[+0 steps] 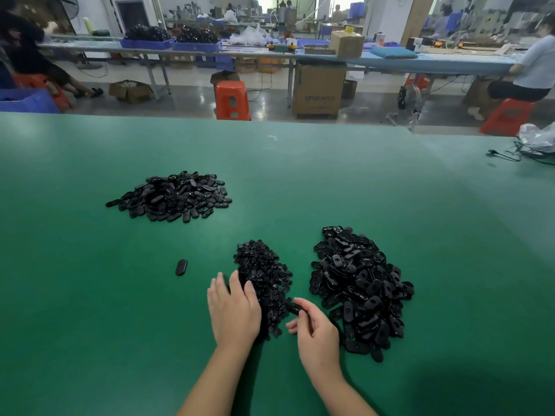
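Three heaps of black plastic parts lie on the green table (90, 295). A middle heap of small thin pieces (264, 274) sits right in front of me. My left hand (232, 310) rests on its near left side, fingers reaching into the pieces; what they touch is hidden. My right hand (315, 331) pinches one black oval shell (292, 307) between thumb and fingers, just right of that heap. A larger heap of oval shells (360, 289) lies to the right. A far heap of oval parts (172, 195) sits at the upper left.
A single black oval part (181, 267) lies alone left of the middle heap. A black cable (510, 156) and a plastic bag (537, 138) sit at the table's far right. Beyond the far edge stand orange stools (232, 100), cardboard boxes and seated people.
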A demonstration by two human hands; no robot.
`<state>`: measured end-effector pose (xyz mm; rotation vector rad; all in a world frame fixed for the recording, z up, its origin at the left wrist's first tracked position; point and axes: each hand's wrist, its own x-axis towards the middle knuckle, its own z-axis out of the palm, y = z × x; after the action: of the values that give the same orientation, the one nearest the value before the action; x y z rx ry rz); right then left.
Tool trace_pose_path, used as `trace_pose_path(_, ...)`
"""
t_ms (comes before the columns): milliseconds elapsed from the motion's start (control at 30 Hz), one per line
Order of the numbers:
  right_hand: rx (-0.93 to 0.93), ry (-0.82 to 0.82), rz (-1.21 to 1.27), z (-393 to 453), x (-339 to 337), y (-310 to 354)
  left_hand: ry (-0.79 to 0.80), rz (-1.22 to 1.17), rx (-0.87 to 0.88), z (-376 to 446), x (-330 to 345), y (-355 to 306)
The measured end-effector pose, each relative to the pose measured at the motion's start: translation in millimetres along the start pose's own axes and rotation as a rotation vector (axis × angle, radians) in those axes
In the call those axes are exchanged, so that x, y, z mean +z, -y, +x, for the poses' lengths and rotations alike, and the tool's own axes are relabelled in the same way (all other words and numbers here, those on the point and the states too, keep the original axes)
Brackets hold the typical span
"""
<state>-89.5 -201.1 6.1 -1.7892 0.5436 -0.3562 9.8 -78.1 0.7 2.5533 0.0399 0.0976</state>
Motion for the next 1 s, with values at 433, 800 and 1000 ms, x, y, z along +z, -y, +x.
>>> trace_pose_path(433, -0.013, 0.007, -0.031, 3.3, -0.7, -1.4, -0.101, -0.308, -0.096, 50.7, -34.1, 9.8)
trace_pose_path(800, 0.013, -0.009, -0.007, 1.7, -1.1, 0.6, 0.231, 0.076, 0.067, 66.1, -43.4, 47.7)
trace_pose_path(1000, 0.004, 0.011, -0.021, 3.0, -1.1, -0.9, 0.131, 0.057, 0.073, 60.9, -41.6, 45.8)
